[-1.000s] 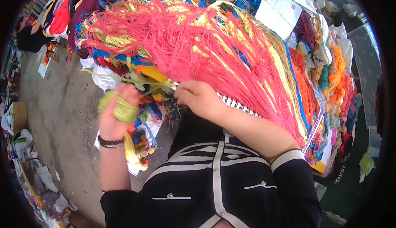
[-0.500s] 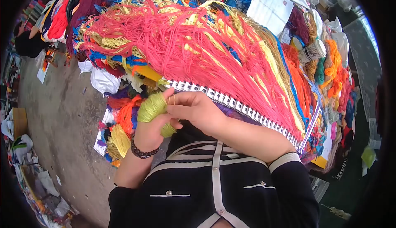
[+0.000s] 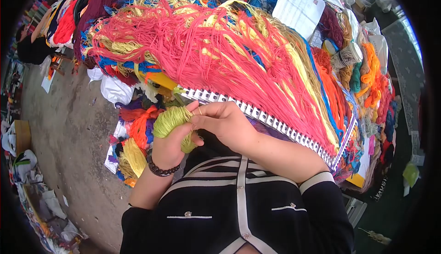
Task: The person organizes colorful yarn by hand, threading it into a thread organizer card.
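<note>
A bundle of lime-green thread is wound around the fingers of my left hand, which wears a dark braided bracelet on its wrist. My left fingers are curled inside the loops and partly covered by them. Close against its fingertips, my right hand has thumb and forefinger pinched together on a fine strand of the same thread. Just beyond both hands lies a rack with a white perforated edge, and long pink and yellow threads spread across it.
Orange and cream skeins hang left of my hands. A white bag sits by the table's left side. Farther back are a paper sheet, a thread cone and heaped coloured yarn. A person in black is at far left.
The green bundle has turned slightly, and its loops look looser and more spread. Both hands have shifted a little to the right, staying close together.
</note>
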The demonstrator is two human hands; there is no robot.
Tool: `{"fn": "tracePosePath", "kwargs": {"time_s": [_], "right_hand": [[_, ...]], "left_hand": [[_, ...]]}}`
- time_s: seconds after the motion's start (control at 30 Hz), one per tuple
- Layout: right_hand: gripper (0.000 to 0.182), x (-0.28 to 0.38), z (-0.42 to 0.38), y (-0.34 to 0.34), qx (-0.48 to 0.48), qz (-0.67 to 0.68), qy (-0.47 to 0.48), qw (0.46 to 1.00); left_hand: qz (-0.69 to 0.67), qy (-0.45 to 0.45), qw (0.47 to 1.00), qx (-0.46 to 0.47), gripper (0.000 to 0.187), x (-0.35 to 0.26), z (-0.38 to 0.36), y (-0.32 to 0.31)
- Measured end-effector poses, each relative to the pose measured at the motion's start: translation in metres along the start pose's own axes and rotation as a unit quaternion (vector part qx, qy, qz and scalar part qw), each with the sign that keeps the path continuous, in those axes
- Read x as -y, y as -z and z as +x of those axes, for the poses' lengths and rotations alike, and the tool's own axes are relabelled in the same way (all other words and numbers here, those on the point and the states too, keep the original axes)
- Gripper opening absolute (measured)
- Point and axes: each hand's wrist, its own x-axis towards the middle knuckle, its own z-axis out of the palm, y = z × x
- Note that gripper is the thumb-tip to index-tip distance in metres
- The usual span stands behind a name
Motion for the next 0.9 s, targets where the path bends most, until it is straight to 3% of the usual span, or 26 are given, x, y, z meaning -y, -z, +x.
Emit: {"fn": "tracePosePath", "kwargs": {"time_s": [0.17, 0.37, 0.4, 0.43, 0.47, 0.5, 0.53, 0.57, 0.63, 0.67, 0.7, 0.73, 0.77, 0.8, 0.87, 0.9], "right_hand": [[0.014, -0.003, -0.001, 0.001, -0.005, 0.042, -0.002, 0.999], [0.013, -0.009, 0.001, -0.001, -0.033, -0.030, 0.047, 0.998], [0.013, -0.007, 0.001, -0.001, -0.032, -0.031, 0.047, 0.998], [0.009, -0.003, -0.001, -0.002, -0.072, -0.112, 0.059, 0.989], [0.006, 0.000, -0.003, -0.002, -0.112, -0.193, 0.072, 0.972], [0.005, 0.004, -0.002, 0.004, -0.147, -0.366, 0.223, 0.891], [0.006, 0.012, 0.001, 0.011, -0.173, -0.518, 0.361, 0.756], [0.009, 0.022, 0.000, 0.018, -0.188, -0.551, 0.370, 0.724], [0.004, 0.044, -0.001, 0.036, -0.168, -0.418, 0.328, 0.830], [0.009, 0.063, -0.011, 0.044, -0.132, -0.080, 0.132, 0.979], [0.020, 0.097, -0.023, 0.044, -0.084, 0.141, 0.057, 0.985], [0.019, 0.115, -0.033, 0.062, -0.013, 0.167, 0.083, 0.982], [0.019, 0.132, -0.046, 0.081, 0.058, 0.191, 0.108, 0.974], [0.014, 0.155, -0.062, 0.089, -0.031, 0.147, 0.144, 0.978], [0.012, 0.200, -0.089, 0.126, -0.112, 0.012, 0.192, 0.975], [0.012, 0.225, -0.108, 0.153, -0.160, -0.086, 0.192, 0.964]], "left_hand": [[-0.024, -0.003, 1.000, -0.005, 0.041, 0.001, 0.000, 0.004], [0.088, -0.026, 0.995, 0.024, 0.038, 0.006, 0.000, 0.008], [0.083, -0.046, 0.995, -0.029, 0.031, 0.010, 0.001, 0.001], [0.078, -0.065, 0.991, -0.083, 0.026, 0.011, 0.002, -0.003], [0.078, -0.065, 0.991, -0.082, 0.026, 0.014, 0.003, -0.001], [0.094, -0.098, 0.988, -0.068, 0.026, 0.019, 0.006, 0.005], [0.110, -0.131, 0.984, -0.053, 0.026, 0.020, 0.009, 0.009], [0.007, -0.050, 0.999, -0.018, 0.024, 0.016, 0.009, 0.014], [-0.266, -0.039, 0.963, 0.001, 0.021, 0.015, 0.007, 0.030], [-0.261, -0.022, 0.965, 0.002, 0.017, 0.015, 0.007, 0.055], [-0.247, -0.042, 0.966, -0.066, 0.017, 0.018, 0.010, 0.077], [-0.231, -0.061, 0.962, -0.133, 0.017, 0.022, 0.014, 0.102], [-0.423, 0.003, 0.905, -0.054, 0.017, 0.024, 0.015, 0.141], [-0.593, 0.066, 0.802, 0.026, 0.018, 0.028, 0.013, 0.182], [-0.471, -0.037, 0.866, -0.165, 0.020, 0.043, 0.005, 0.238], [-0.467, -0.029, 0.861, -0.202, 0.018, 0.042, -0.002, 0.262]]}}
